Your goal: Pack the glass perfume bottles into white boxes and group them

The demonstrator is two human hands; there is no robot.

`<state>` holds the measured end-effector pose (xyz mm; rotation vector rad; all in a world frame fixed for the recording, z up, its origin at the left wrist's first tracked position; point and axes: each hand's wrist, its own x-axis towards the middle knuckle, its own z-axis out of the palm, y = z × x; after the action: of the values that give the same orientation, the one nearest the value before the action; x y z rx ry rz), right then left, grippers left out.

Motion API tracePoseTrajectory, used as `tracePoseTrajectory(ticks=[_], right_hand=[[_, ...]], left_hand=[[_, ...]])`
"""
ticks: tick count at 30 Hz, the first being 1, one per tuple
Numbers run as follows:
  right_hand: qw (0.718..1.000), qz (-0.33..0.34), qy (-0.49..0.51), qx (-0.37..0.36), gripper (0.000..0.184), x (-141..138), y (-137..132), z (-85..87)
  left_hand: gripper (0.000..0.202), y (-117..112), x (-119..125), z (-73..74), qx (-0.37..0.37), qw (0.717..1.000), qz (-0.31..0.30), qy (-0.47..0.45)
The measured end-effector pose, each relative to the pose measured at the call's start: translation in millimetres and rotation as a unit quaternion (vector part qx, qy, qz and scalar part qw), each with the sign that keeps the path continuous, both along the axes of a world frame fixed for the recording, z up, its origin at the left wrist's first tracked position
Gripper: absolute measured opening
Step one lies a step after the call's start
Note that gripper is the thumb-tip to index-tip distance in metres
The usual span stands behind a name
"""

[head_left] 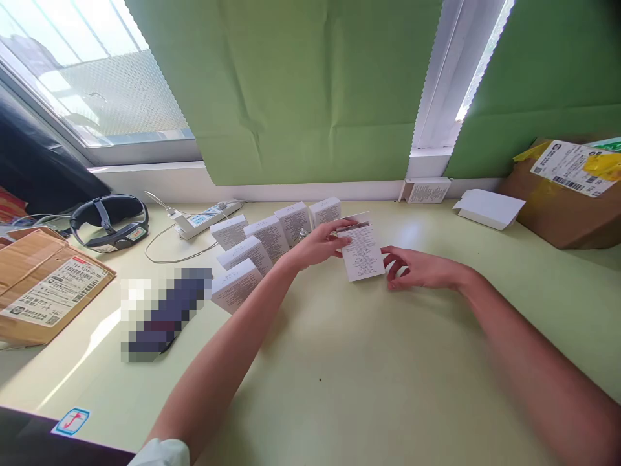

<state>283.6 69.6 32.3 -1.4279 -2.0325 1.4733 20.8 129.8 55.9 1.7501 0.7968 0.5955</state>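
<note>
The left hand (317,246) is holding a white cardboard box with small dark printing (363,257) by its upper left part, and a white flap is sticking up at the top. The right hand (418,269) is hovering with bent fingers at the right edge of this box; whether they are touching it, one cannot tell. Six similar white boxes (266,237) are standing in a group on the pale yellow-green table (369,375), to the left. Behind them a white power strip (206,219) is lying, and near it a black curved headband device (110,223) is resting. A large brown taped carton (548,213) is sitting at far right.
</note>
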Motion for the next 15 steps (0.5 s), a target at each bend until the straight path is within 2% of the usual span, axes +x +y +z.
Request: tracePoseTrajectory(ticks=[3, 6, 12, 15], right_hand=[[0.999, -0.009, 0.005, 0.036, 0.095, -11.0, -0.6, -4.4], [0.996, -0.026, 0.016, 0.081, 0.092, -19.2, -2.2, -3.1], [0.99, -0.047, 0.036, 0.131, 0.083, -21.1, -2.0, 3.0], [0.99, -0.029, 0.024, 0.135, 0.078, -21.0, -2.9, 4.7]], left_hand=[[0.041, 4.0, 4.1, -10.9, -0.059, 0.995, 0.078, -0.007], [0.037, 4.7, 7.6, -16.3, -0.106, 0.987, 0.119, -0.005], [0.032, 4.5, 6.9, -15.1, -0.164, 0.975, 0.147, -0.037], [0.031, 6.8, 5.6, -15.4, -0.181, 0.972, 0.147, -0.043]])
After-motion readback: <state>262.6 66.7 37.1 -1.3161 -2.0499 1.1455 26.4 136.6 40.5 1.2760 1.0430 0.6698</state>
